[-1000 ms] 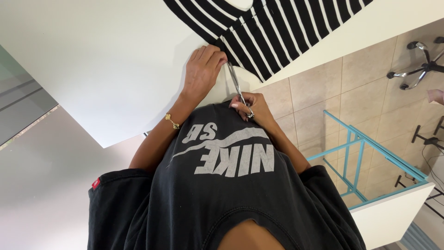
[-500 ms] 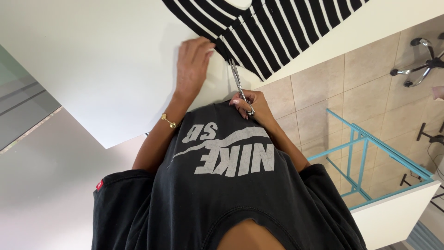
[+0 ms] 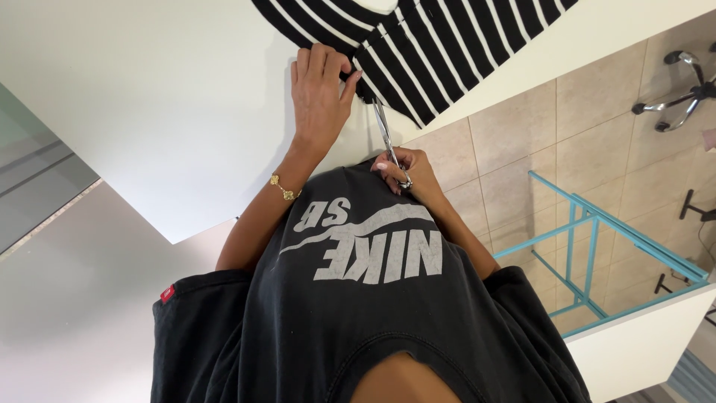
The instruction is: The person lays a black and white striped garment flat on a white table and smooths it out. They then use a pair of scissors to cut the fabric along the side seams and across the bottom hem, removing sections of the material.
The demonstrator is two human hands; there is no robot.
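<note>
A broad white surface [image 3: 149, 112] fills the upper left of the view. At its far edge lies a black-and-white striped garment [image 3: 447, 45], its lower corner hanging towards the person. The other things are placed from this garment. Beyond the surface's edge, to the garment's right, is a tiled floor [image 3: 522, 149] with a blue metal frame [image 3: 597, 239] standing on it. The left hand [image 3: 321, 93], a gold bracelet [image 3: 285, 188] at its wrist, lies at the garment's lower left edge, its grip pinching the fabric. Just below the garment's corner the right hand [image 3: 410, 170] has its grip closed on the handles of slim silver scissors [image 3: 388, 142], whose blades reach the striped cloth.
</note>
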